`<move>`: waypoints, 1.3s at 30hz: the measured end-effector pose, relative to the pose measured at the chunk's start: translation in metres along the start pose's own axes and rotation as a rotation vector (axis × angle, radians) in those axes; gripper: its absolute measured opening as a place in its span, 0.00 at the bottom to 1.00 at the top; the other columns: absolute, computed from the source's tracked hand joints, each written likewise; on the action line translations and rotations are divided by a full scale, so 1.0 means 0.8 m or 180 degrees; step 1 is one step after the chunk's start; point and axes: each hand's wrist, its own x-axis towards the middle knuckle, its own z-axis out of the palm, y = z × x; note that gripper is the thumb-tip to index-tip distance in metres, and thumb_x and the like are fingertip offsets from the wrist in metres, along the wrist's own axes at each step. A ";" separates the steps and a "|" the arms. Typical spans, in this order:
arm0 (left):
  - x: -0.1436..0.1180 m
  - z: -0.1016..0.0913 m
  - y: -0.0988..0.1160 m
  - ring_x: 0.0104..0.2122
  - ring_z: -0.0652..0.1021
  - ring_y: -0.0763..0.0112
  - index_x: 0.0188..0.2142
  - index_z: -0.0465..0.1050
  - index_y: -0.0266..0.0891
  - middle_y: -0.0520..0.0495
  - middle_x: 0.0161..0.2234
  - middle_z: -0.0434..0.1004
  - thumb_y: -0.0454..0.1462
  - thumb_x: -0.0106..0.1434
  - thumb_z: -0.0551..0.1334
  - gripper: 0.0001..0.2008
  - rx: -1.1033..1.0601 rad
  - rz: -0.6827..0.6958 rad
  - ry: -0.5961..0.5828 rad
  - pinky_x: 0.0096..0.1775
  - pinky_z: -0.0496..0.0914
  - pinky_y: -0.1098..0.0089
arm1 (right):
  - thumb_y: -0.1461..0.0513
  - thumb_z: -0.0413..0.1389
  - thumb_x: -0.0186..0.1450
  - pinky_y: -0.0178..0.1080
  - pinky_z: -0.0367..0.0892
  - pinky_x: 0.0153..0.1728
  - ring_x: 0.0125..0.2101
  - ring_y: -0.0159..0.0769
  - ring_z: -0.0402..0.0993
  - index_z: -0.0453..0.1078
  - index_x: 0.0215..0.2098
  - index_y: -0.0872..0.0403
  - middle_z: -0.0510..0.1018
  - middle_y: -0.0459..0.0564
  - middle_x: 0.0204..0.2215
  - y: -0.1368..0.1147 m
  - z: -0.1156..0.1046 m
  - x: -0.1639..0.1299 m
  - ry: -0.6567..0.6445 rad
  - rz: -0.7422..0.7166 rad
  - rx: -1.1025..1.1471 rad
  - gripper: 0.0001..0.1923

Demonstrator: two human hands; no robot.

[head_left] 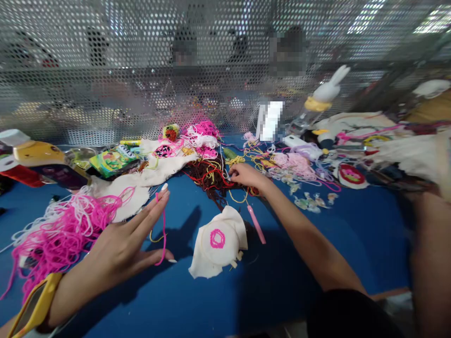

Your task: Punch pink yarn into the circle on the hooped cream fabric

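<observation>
Your left hand point(121, 246) is spread wide, thumb well apart from fingers, a pink strand point(164, 234) hanging from fingertips to thumb; your right hand point(248, 174) has its fingers curled at the edge of the brown yarn point(209, 180), can't tell what's pinched, if anything. Hooped cloth point(220, 246) with the pink ring lies flat between your forearms, pink-handled tool point(256, 225) just right of it, tip hard to make out. Far-right arm point(431, 263) is blurred and cut off by the frame.

Seems to end in "AS" on the green packet point(112, 163). Too blurred to read on the dark bottle label point(58, 168).
</observation>
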 end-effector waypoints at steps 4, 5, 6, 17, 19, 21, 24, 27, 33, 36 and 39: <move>0.016 -0.004 0.001 0.46 0.77 0.52 0.66 0.30 0.42 0.34 0.63 0.53 0.50 0.63 0.57 0.43 0.0095 0.0067 0.0066 0.28 0.75 0.70 | 0.57 0.53 0.66 0.41 0.71 0.37 0.37 0.34 0.73 0.67 0.45 0.58 0.73 0.50 0.41 0.004 0.012 0.006 -0.0033 0.0043 -0.0141 0.14; 0.018 -0.004 0.001 0.44 0.78 0.52 0.66 0.30 0.43 0.35 0.63 0.54 0.50 0.63 0.57 0.43 0.0121 0.0063 0.0073 0.27 0.75 0.70 | 0.57 0.53 0.66 0.40 0.71 0.37 0.36 0.33 0.73 0.67 0.44 0.58 0.74 0.50 0.40 0.002 0.011 0.004 0.0039 0.0067 -0.0170 0.13; 0.020 -0.003 0.001 0.43 0.79 0.53 0.66 0.30 0.43 0.35 0.63 0.54 0.50 0.63 0.57 0.43 0.0154 0.0038 0.0062 0.26 0.74 0.70 | 0.57 0.53 0.66 0.40 0.71 0.36 0.35 0.32 0.73 0.68 0.43 0.58 0.74 0.49 0.38 -0.001 0.009 0.001 0.0158 0.0106 -0.0204 0.13; 0.050 -0.019 -0.002 0.48 0.75 0.47 0.66 0.30 0.46 0.41 0.64 0.52 0.45 0.61 0.60 0.44 0.0607 -0.0154 0.0337 0.32 0.76 0.62 | 0.62 0.47 0.65 0.40 0.65 0.35 0.33 0.38 0.70 0.66 0.33 0.56 0.74 0.52 0.30 -0.036 -0.033 -0.034 0.2680 0.0154 0.0047 0.08; 0.055 -0.023 -0.001 0.49 0.74 0.46 0.66 0.32 0.46 0.42 0.64 0.52 0.46 0.60 0.60 0.44 0.0644 -0.0182 0.0391 0.36 0.76 0.60 | 0.62 0.46 0.66 0.39 0.66 0.35 0.32 0.36 0.70 0.65 0.33 0.55 0.73 0.50 0.29 -0.031 -0.029 -0.028 0.2899 0.0024 0.0225 0.08; 0.060 -0.027 0.000 0.51 0.73 0.44 0.66 0.32 0.45 0.42 0.64 0.50 0.48 0.59 0.61 0.46 0.0611 -0.0202 0.0392 0.40 0.75 0.57 | 0.62 0.43 0.67 0.39 0.66 0.36 0.33 0.35 0.69 0.64 0.36 0.55 0.72 0.51 0.31 -0.028 -0.027 -0.023 0.3048 -0.0117 0.0339 0.09; 0.070 -0.038 0.005 0.52 0.72 0.48 0.66 0.32 0.46 0.44 0.65 0.47 0.45 0.60 0.61 0.44 0.0546 -0.0225 0.0470 0.44 0.74 0.58 | 0.63 0.44 0.67 0.36 0.67 0.34 0.32 0.33 0.70 0.65 0.38 0.54 0.73 0.49 0.31 -0.031 -0.031 -0.027 0.2776 -0.0567 0.0365 0.09; 0.081 -0.054 0.011 0.56 0.68 0.54 0.66 0.33 0.45 0.48 0.66 0.44 0.41 0.62 0.61 0.42 0.0560 -0.0263 0.0758 0.49 0.71 0.64 | 0.65 0.48 0.65 0.37 0.66 0.39 0.36 0.34 0.72 0.68 0.38 0.53 0.76 0.48 0.34 -0.042 -0.043 -0.041 0.2277 -0.1069 0.0195 0.08; 0.092 -0.077 0.007 0.59 0.63 0.57 0.66 0.36 0.42 0.47 0.66 0.46 0.42 0.61 0.62 0.43 0.0599 -0.0161 0.1121 0.53 0.67 0.66 | 0.66 0.45 0.66 0.43 0.64 0.42 0.39 0.41 0.71 0.71 0.40 0.57 0.77 0.54 0.36 -0.050 -0.066 -0.069 0.1903 -0.1259 -0.0553 0.13; 0.092 -0.080 -0.004 0.59 0.64 0.55 0.66 0.36 0.39 0.43 0.66 0.47 0.43 0.60 0.63 0.44 0.0496 -0.0164 0.0968 0.54 0.65 0.64 | 0.66 0.47 0.65 0.39 0.65 0.40 0.37 0.37 0.73 0.71 0.39 0.55 0.77 0.50 0.36 -0.052 -0.070 -0.075 0.1500 -0.1172 -0.0205 0.11; 0.094 -0.075 -0.018 0.56 0.67 0.59 0.66 0.40 0.38 0.41 0.65 0.50 0.42 0.63 0.61 0.39 0.0249 -0.0137 0.0697 0.54 0.65 0.64 | 0.65 0.48 0.65 0.35 0.64 0.36 0.34 0.32 0.73 0.71 0.38 0.53 0.78 0.46 0.35 -0.059 -0.068 -0.078 0.0639 -0.1306 0.0186 0.10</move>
